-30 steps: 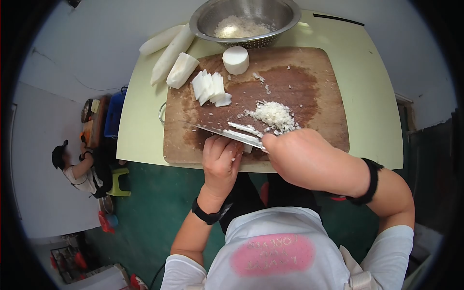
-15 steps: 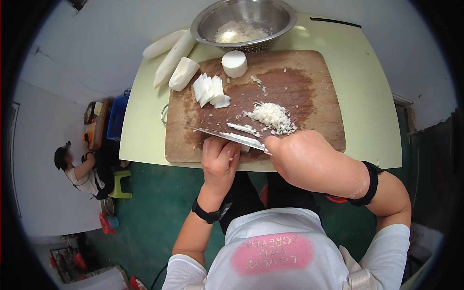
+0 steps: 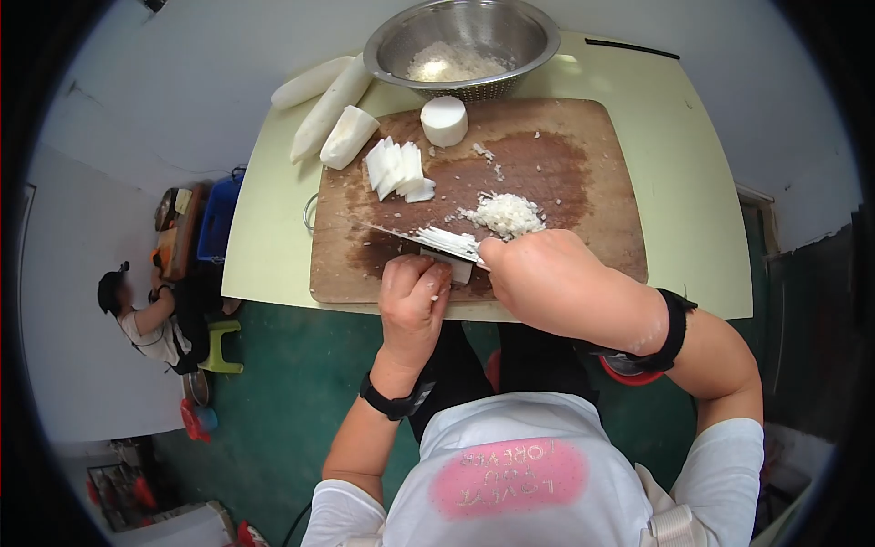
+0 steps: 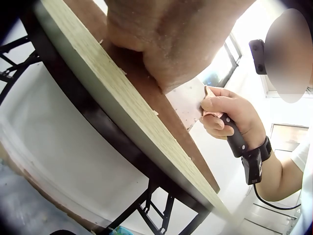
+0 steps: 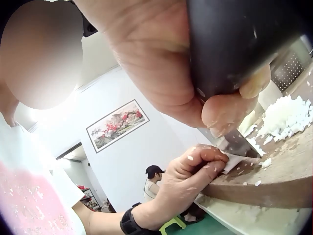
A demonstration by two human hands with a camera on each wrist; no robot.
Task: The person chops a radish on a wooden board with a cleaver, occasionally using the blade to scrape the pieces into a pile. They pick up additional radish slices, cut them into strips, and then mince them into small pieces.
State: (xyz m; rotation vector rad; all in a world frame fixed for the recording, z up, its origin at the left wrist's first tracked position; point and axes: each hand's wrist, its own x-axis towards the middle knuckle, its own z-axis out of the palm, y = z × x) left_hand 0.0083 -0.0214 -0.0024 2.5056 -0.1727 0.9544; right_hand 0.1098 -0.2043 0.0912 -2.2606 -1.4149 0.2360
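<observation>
My right hand [image 3: 542, 273] grips the black handle [image 4: 236, 139] of a broad kitchen knife [image 4: 188, 100], fingers curled round it. The blade slants across the near part of the wooden cutting board [image 3: 556, 118]. Just left of it, my left hand [image 3: 410, 296] holds down a white radish piece [image 3: 454, 267] with bent fingers at the board's near edge. Thin radish strips [image 3: 448, 241] lie along the blade's far side. Beyond my right hand sits a heap of finely chopped radish [image 3: 507, 214]. Small bits cling to the left fingers.
Fanned radish slices [image 3: 396, 170] and a thick radish stub [image 3: 444, 122] lie farther back on the board. A cut radish [image 3: 349, 139] and two long ones are at the back left. A steel colander [image 3: 529, 68] holds chopped radish. Another person [image 3: 155, 314] sits at far left.
My right hand and the knife have shifted slightly left. More cut strips now lie together on the blade's far side. The left hand has stayed nearly in place.
</observation>
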